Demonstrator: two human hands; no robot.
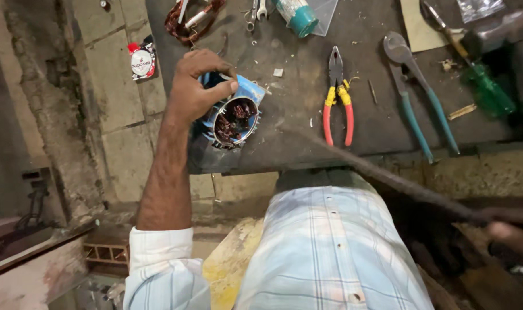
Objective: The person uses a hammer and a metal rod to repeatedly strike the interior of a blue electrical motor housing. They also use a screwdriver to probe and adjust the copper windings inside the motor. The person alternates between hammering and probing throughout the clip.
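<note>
left hand (pixel 195 86) clamped on blue round motor stator with copper windings (pixel 234 119), near edge of dark worn workbench (pixel 307 109).
right hand (pixel 511 235) blurred at lower right, on a long dark rod (pixel 388 181); grip unclear. red-handled pliers (pixel 337 97) lie just right of the stator.

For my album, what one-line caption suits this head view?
Left hand steadies a blue motor stator on a dark workbench beside red-handled pliers.

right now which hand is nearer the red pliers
Left. The left hand grips the motor stator on the bench, just left of the red pliers. The right hand sits low at the right edge, off the bench.
</note>
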